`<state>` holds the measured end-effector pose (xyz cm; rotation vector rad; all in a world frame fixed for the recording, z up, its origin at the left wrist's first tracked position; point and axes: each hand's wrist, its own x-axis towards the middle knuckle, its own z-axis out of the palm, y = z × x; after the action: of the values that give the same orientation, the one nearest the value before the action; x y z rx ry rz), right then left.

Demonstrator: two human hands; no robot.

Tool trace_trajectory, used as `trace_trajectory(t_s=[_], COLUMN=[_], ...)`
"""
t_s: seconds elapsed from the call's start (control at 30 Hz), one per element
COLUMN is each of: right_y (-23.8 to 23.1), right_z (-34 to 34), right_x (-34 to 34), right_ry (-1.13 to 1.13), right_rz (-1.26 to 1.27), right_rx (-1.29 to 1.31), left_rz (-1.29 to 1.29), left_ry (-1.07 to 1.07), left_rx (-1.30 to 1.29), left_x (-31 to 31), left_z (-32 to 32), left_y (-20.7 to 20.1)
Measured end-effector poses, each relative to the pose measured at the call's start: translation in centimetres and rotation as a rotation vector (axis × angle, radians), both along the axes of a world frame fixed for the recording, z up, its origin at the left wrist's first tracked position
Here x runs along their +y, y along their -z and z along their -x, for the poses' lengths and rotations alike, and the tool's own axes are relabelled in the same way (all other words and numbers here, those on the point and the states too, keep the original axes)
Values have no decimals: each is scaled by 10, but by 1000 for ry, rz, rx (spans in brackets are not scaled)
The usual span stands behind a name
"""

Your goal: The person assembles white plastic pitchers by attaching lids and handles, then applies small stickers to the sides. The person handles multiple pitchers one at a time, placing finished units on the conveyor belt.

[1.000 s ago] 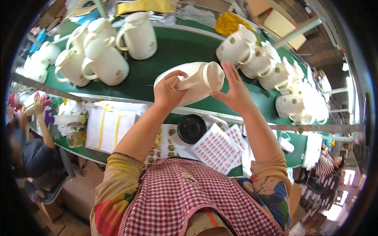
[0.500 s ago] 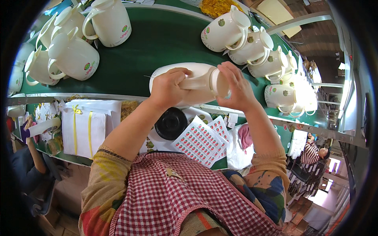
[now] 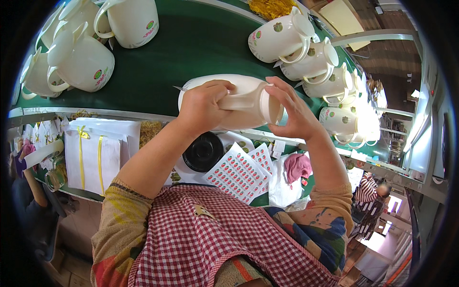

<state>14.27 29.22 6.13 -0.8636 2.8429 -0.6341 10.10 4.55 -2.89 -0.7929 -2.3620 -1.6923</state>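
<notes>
A cream pitcher (image 3: 245, 82) lies tilted on its side between my hands, its lidded end toward the right. My left hand (image 3: 203, 106) is closed around the pitcher's handle. Bent over the round lid (image 3: 273, 106), the fingers of my right hand (image 3: 297, 109) press its upper edge while the thumb sits at its lower edge. A thin pale tag (image 3: 179, 88) sticks out past the pitcher's left end. The far side of the pitcher is hidden.
More cream pitchers (image 3: 86, 64) stand on the green belt (image 3: 158, 71) at left, and several (image 3: 282, 38) at right. Nearer me lie a black round lid (image 3: 203, 151), sticker sheets (image 3: 238, 173), a white paper stack (image 3: 93, 160) and a pink cloth (image 3: 297, 167). People sit on both sides.
The pitcher has turned slightly, its lidded end shifting a little right and down. My right hand has moved slightly right along with it. My left hand keeps its grip.
</notes>
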Motion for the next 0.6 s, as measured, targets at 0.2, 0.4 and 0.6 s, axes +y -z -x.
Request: trace_trajectory(t_s=[0.2, 0.4, 0.6], right_y=[-7, -27, -16], right_z=[1, 1, -11], right_x=[-2, -24, -18], right_ry=[145, 419, 289], right_rz=[-127, -431, -167], right_rx=[-60, -170, -119], left_rz=[25, 49, 42], left_ry=[-14, -26, -65], left_rx=[-6, 31, 15], left_x=[0, 5, 1], left_z=[2, -6, -3], left_y=[-3, -2, -1])
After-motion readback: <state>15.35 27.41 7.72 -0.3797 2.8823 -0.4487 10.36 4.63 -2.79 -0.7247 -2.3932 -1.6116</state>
